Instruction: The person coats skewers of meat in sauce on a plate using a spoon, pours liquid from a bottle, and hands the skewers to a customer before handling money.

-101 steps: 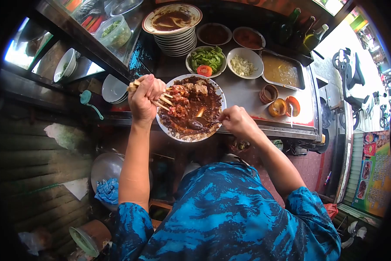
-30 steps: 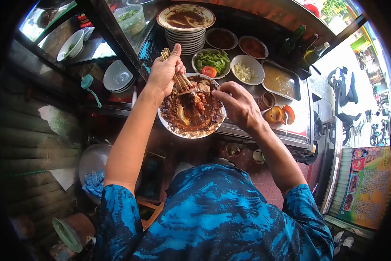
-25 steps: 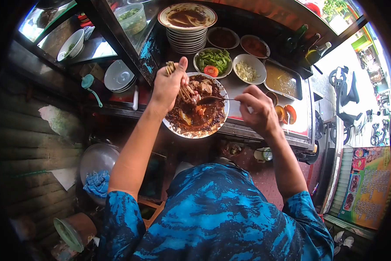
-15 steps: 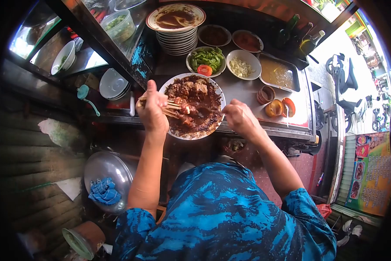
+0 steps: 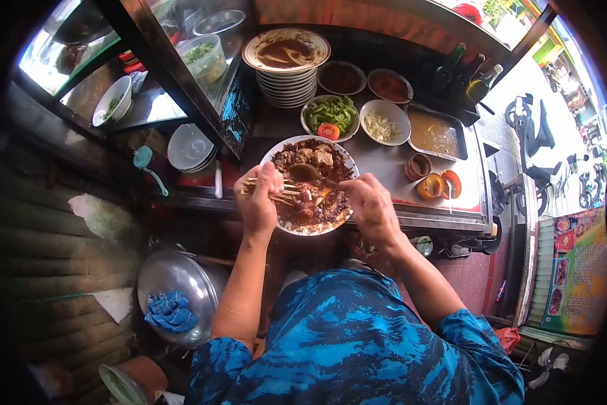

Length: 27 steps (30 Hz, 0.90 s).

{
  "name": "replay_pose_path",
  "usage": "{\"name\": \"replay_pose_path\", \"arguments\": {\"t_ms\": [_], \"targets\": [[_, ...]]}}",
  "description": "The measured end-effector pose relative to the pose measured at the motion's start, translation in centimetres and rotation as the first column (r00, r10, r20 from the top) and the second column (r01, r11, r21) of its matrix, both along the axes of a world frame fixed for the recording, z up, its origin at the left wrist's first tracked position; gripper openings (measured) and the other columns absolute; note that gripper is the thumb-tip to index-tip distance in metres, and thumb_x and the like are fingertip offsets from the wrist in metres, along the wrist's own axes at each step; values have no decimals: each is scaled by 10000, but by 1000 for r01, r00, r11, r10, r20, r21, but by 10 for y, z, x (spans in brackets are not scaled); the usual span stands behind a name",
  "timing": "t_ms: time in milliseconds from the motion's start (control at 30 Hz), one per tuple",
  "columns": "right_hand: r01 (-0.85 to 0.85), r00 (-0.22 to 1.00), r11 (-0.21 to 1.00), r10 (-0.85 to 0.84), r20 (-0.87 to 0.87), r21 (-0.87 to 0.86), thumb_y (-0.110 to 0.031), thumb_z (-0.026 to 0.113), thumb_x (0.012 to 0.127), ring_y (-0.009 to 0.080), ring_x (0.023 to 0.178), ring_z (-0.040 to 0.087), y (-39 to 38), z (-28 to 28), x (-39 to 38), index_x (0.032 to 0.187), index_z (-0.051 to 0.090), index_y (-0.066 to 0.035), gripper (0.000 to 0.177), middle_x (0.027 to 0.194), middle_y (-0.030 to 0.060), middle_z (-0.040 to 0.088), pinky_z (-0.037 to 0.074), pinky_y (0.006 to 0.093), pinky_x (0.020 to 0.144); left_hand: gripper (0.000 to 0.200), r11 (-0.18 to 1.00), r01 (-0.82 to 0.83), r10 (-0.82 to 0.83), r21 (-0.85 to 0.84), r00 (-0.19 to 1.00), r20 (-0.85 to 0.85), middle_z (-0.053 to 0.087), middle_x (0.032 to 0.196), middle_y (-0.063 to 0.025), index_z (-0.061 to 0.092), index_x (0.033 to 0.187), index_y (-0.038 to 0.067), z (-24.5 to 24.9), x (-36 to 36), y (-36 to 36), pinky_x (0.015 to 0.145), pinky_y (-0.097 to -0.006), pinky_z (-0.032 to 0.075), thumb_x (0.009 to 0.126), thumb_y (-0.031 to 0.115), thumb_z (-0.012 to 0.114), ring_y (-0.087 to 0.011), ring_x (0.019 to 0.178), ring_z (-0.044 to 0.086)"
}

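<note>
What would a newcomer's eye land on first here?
The big plate of dark brown sauce, centre frame. Over it the left hand grips a bundle of skewers while the right hand holds a spoon. Behind sits a bowl of bright green vegetables with a red tomato.

A street stall's metal counter [image 5: 384, 162] runs across the middle, with a red edge at its front. To its left stands a glass display case [image 5: 148, 101] in a dark frame, daylight glinting off its panes. Weathered greenish planks [image 5: 40, 236] wall the shadowed left side. Reddish tiled floor [image 5: 469, 273] shows below the counter. At the right lies a sunlit street [image 5: 553, 88] with parked motorcycles [image 5: 530, 131], and a picture menu poster [image 5: 563, 270].
</note>
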State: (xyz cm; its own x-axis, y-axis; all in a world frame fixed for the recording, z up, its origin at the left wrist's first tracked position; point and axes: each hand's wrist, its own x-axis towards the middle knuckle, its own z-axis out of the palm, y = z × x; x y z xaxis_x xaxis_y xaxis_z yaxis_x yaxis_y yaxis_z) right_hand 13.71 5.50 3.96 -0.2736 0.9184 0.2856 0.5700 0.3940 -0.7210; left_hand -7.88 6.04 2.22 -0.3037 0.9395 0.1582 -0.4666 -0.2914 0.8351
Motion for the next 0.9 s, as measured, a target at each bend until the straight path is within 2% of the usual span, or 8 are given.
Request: {"name": "replay_pose_path", "arguments": {"t_ms": [133, 267, 367, 500, 567, 700, 800, 900], "targets": [[54, 997, 998, -52, 60, -30, -10, 567, 902, 384, 851, 604, 0, -15, 17, 1037, 674, 0, 173, 915, 189, 594, 479, 434, 767, 396, 999, 8, -1, 39, 984, -177, 503, 625, -5, 511, 636, 53, -4, -5, 3, 613, -242, 385, 999, 193, 585, -86, 613, 453], [225, 956, 972, -233, 175, 68, 11, 534, 881, 412, 850, 593, -3, -31, 24, 1007, 665, 9, 181, 918, 217, 582, 479, 465, 776, 414, 996, 71, -64, 54, 992, -112, 504, 628, -6, 519, 644, 46, -11, -13, 4, 605, -246, 370, 1013, 228, 566, -82, 611, 436], [209, 909, 962, -124, 399, -176, 28, 520, 806, 459, 935, 608, -7, -31, 18, 1008, 672, 30, 253, 1025, 271, 585, 494, 490, 851, 478, 997, 0, 2, 77, 1000, -30, 423, 596, 20, 448, 611, 72, -19, -18, 7, 578, -261, 322, 1038, 276, 512, -82, 587, 370], [105, 984, 985, -83, 155, -139, -24, 541, 796, 409, 887, 660, -15, -43, 16, 946, 708, 43, 234, 860, 267, 669, 521, 435, 843, 452, 996, -86, 86, -3, 992, 87, 340, 579, 24, 364, 631, 128, -19, -25, 5, 720, -315, 412, 1045, 260, 488, -106, 576, 349], [197, 973, 797, -85, 217, -570, -50, 546, 796, 353, 785, 693, -15, -10, 14, 976, 721, 41, 267, 784, 260, 676, 541, 395, 787, 454, 994, -104, 105, -14, 988, 112, 336, 578, 24, 355, 632, 132, -17, -26, 4, 725, -315, 412, 1045, 263, 487, -107, 576, 349], [263, 964, 796, -233, 125, -545, -57, 582, 824, 209, 649, 673, -26, -17, 37, 1029, 723, 27, 263, 722, 166, 695, 542, 345, 667, 471, 990, -142, 141, -9, 972, 189, 384, 583, 20, 414, 611, 94, -18, -30, 4, 613, -271, 352, 1043, 262, 501, -96, 579, 355], [211, 959, 828, -278, -52, -520, -27, 568, 851, 204, 680, 662, -35, -8, 14, 1038, 710, 33, 242, 763, 143, 680, 530, 337, 680, 475, 990, -142, 140, -3, 976, 164, 387, 585, 18, 415, 613, 94, -20, -30, 5, 628, -279, 362, 1044, 277, 497, -99, 577, 355], [104, 994, 995, -103, 42, -11, 42, 555, 862, 354, 864, 632, -45, -9, -27, 1036, 666, 28, 206, 946, 185, 612, 518, 390, 772, 486, 991, -137, 136, -3, 978, 160, 386, 587, 17, 402, 612, 102, -20, -31, 7, 651, -284, 376, 1041, 307, 502, -101, 581, 353]]}}
